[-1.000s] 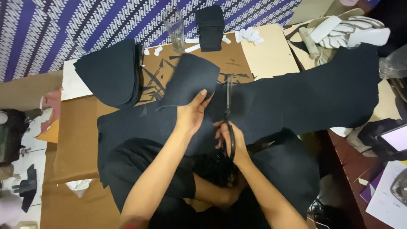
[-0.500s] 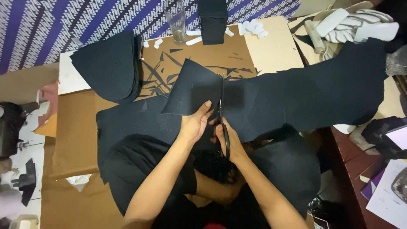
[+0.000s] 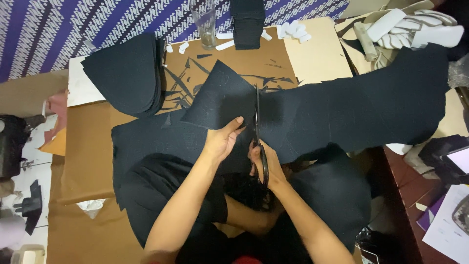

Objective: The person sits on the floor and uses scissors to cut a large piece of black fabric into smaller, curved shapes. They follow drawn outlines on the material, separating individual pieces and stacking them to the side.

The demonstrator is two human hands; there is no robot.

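The right hand (image 3: 264,164) covers the handles of the scissors (image 3: 257,122), so its grip on them cannot be seen. The left hand (image 3: 222,142) hides the lower edge of the cut dark piece (image 3: 220,98). At the top edge of the frame, the clear glass (image 3: 204,22) and the dark stack (image 3: 247,22) are cut off. The white pieces (image 3: 415,29) at upper right run out of the frame. The objects at the far left edge are too blurred to identify.

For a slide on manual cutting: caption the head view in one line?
Right hand works black scissors through a large dark fabric sheet; left hand holds the cut panel.
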